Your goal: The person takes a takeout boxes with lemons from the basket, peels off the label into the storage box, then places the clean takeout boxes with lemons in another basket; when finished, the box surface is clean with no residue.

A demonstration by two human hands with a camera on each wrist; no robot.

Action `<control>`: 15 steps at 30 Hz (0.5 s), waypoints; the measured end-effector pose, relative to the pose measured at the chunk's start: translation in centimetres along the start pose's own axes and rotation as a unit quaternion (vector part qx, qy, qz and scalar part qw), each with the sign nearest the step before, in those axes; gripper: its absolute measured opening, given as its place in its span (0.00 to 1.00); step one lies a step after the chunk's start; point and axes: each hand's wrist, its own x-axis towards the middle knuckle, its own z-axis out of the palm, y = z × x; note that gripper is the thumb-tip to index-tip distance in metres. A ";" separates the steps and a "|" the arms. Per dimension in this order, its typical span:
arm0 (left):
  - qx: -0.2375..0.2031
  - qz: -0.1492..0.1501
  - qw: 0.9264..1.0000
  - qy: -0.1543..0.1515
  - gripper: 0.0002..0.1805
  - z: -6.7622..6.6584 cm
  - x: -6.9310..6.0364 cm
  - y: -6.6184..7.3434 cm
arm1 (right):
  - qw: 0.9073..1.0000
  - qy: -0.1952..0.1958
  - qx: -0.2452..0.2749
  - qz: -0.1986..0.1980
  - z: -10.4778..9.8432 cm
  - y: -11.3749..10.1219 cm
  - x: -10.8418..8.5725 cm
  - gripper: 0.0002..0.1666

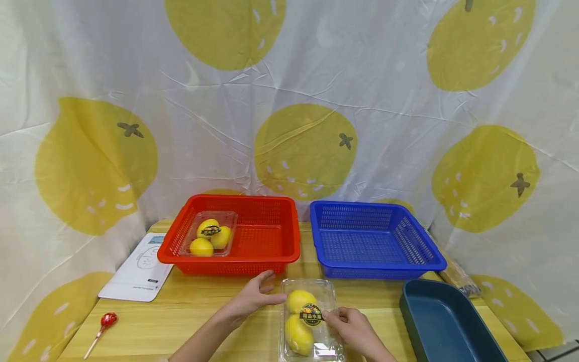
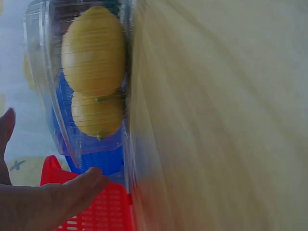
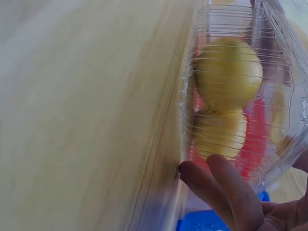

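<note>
A clear plastic clamshell box [image 1: 334, 294] lies on the table in front of me with two lemons [image 1: 299, 334] inside. Across its lid is a black fruit label [image 1: 310, 315]. My right hand [image 1: 355, 329] is at the box's right side, its thumb on the label's right end. In the right wrist view its fingers [image 3: 236, 187] reach along the side wall, close to the table. My left hand [image 1: 255, 296] is at the left edge with fingers spread and thumb pointing at the box; whether it touches is unclear. In the left wrist view, fingers and box look apart.
Behind the box stand a red basket [image 1: 267, 259], holding another labelled clamshell [image 1: 230, 221] of three lemons, and a blue basket [image 1: 375, 269]. A dark teal tray [image 1: 448, 322] is at right. A white printed sheet [image 1: 135, 271] and a red lollipop [image 1: 107, 320] lie left.
</note>
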 end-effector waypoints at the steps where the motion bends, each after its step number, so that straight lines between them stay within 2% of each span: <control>1: -0.003 -0.004 1.000 -0.005 0.53 0.2 0.4 -0.4 | 1.000 -0.001 0.001 0.000 0.0 0.0 0.0 0.27; 7: -0.017 0.001 0.999 -0.035 0.55 0.9 2.1 -2.2 | 1.000 -0.001 0.007 -0.003 0.1 -0.1 0.1 0.27; 15: -0.059 0.015 0.996 -0.064 0.50 1.2 2.8 -3.7 | 1.000 0.000 0.012 -0.003 0.1 0.1 0.2 0.26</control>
